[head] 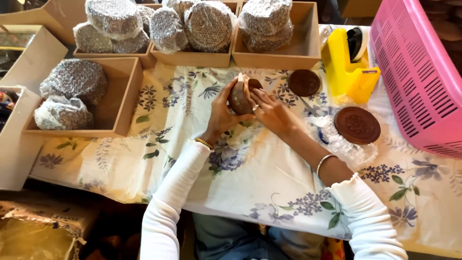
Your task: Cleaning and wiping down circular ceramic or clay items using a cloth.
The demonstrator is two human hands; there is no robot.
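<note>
My left hand (222, 113) and my right hand (272, 113) together hold a small round brown carved wooden box (241, 96) above the flowered tablecloth (250, 168). The left hand cups it from the left and below, and the right hand's fingers press on its right side. A lighter wooden edge shows at the top of the box. A brown carved round lid (304, 82) lies flat on the cloth just to the right. Another brown carved disc (357, 124) rests on a sheet of bubble wrap (337, 142) near my right forearm.
Several shallow wooden trays (126, 98) at the left and back hold round items wrapped in bubble wrap (73, 79). A yellow tape dispenser (347, 70) stands at the back right, beside a pink plastic basket (418, 72). Cardboard boxes (19, 139) sit at the left edge.
</note>
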